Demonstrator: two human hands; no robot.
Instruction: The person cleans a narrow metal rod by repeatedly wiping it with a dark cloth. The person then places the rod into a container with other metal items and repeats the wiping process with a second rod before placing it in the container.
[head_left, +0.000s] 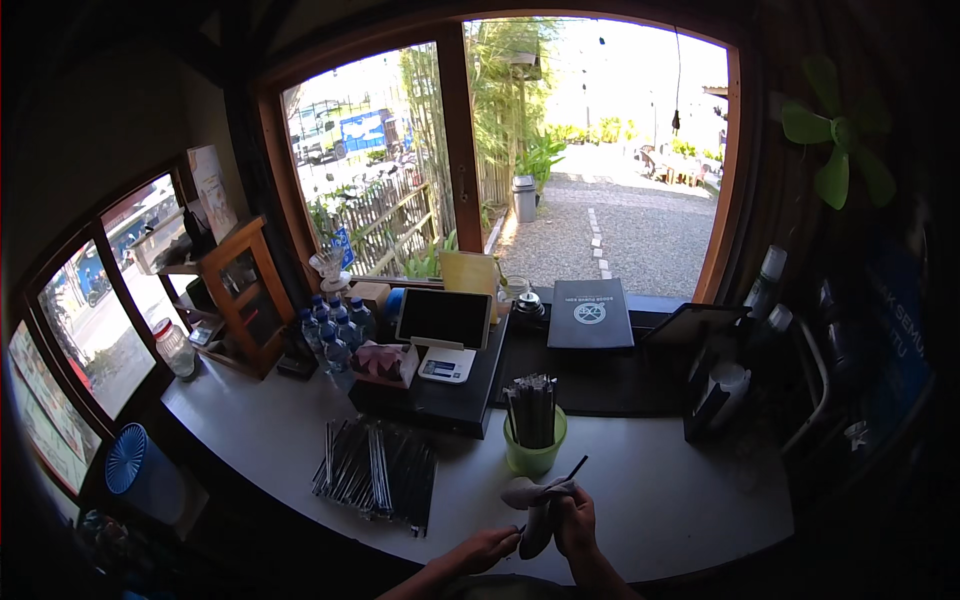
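Observation:
My right hand (574, 521) grips a pale grey cloth (534, 491) wrapped about a thin black straw. The straw's upper end (577, 467) sticks out past the cloth, up and to the right. Lower down, my left hand (487, 549) pinches what looks like the straw's other end, beside a hanging fold of cloth. Just beyond my hands stands a light green cup (534, 456), packed with upright dark straws (532, 409). To the left, a pile of black straws (375, 476) lies on the white counter, some with a clear, shiny wrap.
Behind the cup sit a black cash drawer (427, 405), a tablet (444, 319), a tissue box (384, 364) and several water bottles (334, 334). A dark menu folder (590, 315) and a call bell (529, 303) are near the window. At right stands a dark holder (716, 401).

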